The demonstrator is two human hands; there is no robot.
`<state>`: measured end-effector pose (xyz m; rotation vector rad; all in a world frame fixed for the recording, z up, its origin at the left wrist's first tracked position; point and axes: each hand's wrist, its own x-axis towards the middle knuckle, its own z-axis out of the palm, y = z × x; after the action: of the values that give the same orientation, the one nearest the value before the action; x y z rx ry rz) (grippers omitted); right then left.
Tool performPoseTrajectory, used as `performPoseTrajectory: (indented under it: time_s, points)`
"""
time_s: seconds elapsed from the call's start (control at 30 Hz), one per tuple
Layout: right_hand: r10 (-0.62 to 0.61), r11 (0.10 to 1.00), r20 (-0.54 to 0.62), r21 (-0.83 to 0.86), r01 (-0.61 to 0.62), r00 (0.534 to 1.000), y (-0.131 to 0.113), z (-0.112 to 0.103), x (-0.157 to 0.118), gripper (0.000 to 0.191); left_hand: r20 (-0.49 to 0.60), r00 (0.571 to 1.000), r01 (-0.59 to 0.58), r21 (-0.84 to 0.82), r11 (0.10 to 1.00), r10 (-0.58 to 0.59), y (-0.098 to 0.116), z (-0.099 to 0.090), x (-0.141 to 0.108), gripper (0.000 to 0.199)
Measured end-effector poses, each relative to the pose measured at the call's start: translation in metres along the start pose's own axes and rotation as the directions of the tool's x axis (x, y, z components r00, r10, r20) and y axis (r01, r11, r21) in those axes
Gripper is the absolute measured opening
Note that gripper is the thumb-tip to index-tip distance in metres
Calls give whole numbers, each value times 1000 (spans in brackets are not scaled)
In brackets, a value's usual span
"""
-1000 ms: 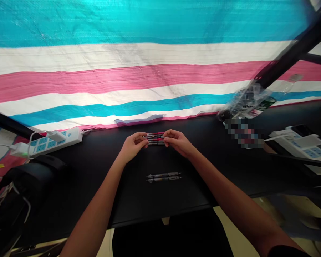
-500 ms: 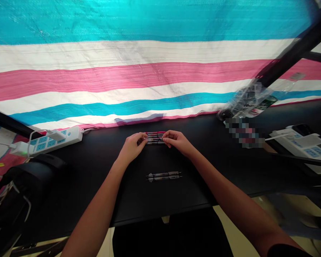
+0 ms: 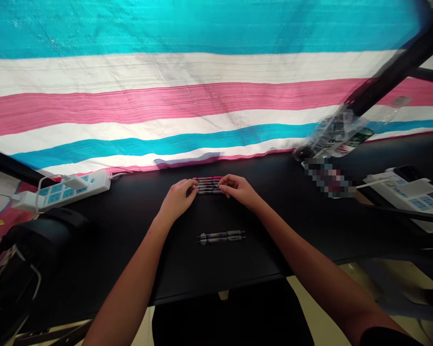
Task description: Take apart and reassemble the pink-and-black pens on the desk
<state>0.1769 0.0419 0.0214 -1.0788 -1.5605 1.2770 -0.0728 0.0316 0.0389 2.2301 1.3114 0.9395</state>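
I'm keeping my view on a tight row of pens (image 3: 208, 185) lying flat and side by side on the black table (image 3: 111, 259), directly between the hands. Two more pens (image 3: 221, 237) are lying nearer me, well apart from the row. A white power strip (image 3: 63, 191) is sitting at the far left, and a blue, white and pink striped tarp (image 3: 166, 96) is hanging behind the table. The left hand (image 3: 176, 199) and right hand (image 3: 239, 189) are curling inward, their fingertips (image 3: 194, 188) touching opposite ends of the row, but I can't tell how firmly they're pinching.
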Motion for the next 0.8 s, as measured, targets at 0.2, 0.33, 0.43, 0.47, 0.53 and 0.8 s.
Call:
performPoseTrajectory:
  time_s: [0.2, 0.33, 0.43, 0.47, 0.53, 0.8]
  points:
    - [-47, 999, 18, -19, 48, 999, 2, 7, -2, 25, 106, 993, -47, 2, 999, 46, 5, 3, -1, 16]
    - [-32, 999, 56, 43, 30, 998, 1, 11, -4, 26, 131, 991, -43, 10, 999, 41, 7, 6, -2, 16]
    - [-19, 998, 54, 60, 16, 998, 0, 12, -4, 26, 135, 990, -50, 7, 999, 49, 7, 7, -2, 16]
    - [-11, 998, 57, 55, 8, 998, 0, 12, -5, 26, 135, 989, -52, 8, 999, 51, 7, 7, -1, 17]
    - [3, 1000, 65, 10, -4, 998, 1, 11, -5, 24, 139, 989, -54, 8, 998, 53, 7, 7, -1, 17]
    - [-78, 978, 27, -190, 82, 997, -5, 5, -5, 30, 135, 990, -31, 9, 999, 30, 8, 5, -1, 16]
